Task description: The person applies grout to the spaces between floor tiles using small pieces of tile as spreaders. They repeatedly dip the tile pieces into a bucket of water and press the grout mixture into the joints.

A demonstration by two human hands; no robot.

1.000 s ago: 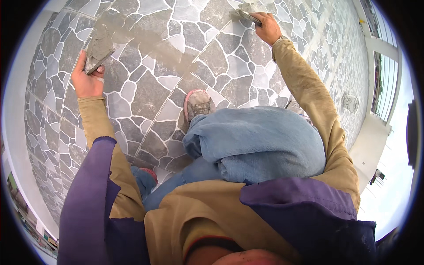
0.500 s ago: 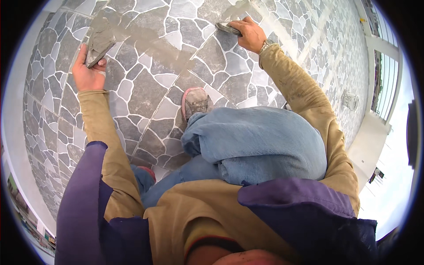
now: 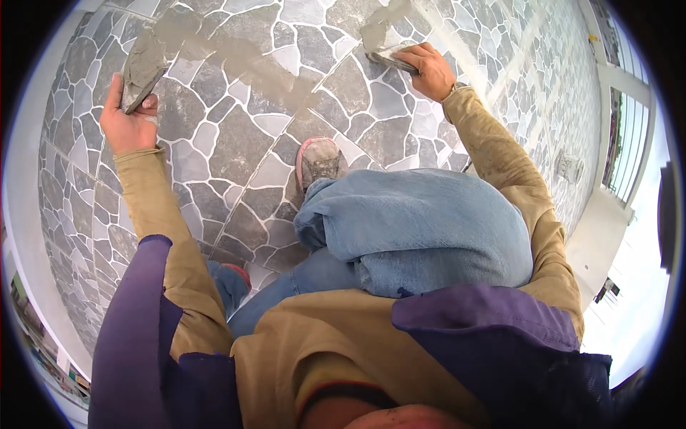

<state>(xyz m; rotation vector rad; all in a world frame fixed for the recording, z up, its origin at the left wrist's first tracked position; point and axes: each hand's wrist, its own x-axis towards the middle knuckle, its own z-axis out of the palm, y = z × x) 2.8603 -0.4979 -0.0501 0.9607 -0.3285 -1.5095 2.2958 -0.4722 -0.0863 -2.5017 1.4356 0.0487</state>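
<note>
My left hand [image 3: 130, 123] is closed on the near end of a flat, dark-edged board [image 3: 133, 96]. A heap of wet grey mortar [image 3: 145, 61] lies on top of it, over the tiled floor. At the upper right, my right hand [image 3: 433, 73] grips a thin, flat grey spreader [image 3: 393, 62], its blade tilted low at the tiles. Just beyond that blade is a wet mortar smear [image 3: 374, 36]. Between my hands, a long band of grey mortar [image 3: 261, 74] covers a tile joint. The spreader's exact kind is hard to make out.
Grey stone-patterned tiles [image 3: 239, 150] with white veining spread all around. My shoe [image 3: 319, 161] rests on them below the mortar band, under my bent knee in jeans [image 3: 429, 222]. A pale low wall with a railing [image 3: 623, 136] runs along the right; a white kerb [image 3: 25, 164] borders the left.
My right hand has drawn the spreader right and toward me, and more wet mortar shows on the tiles behind it. My left hand with the loaded board has shifted slightly left.
</note>
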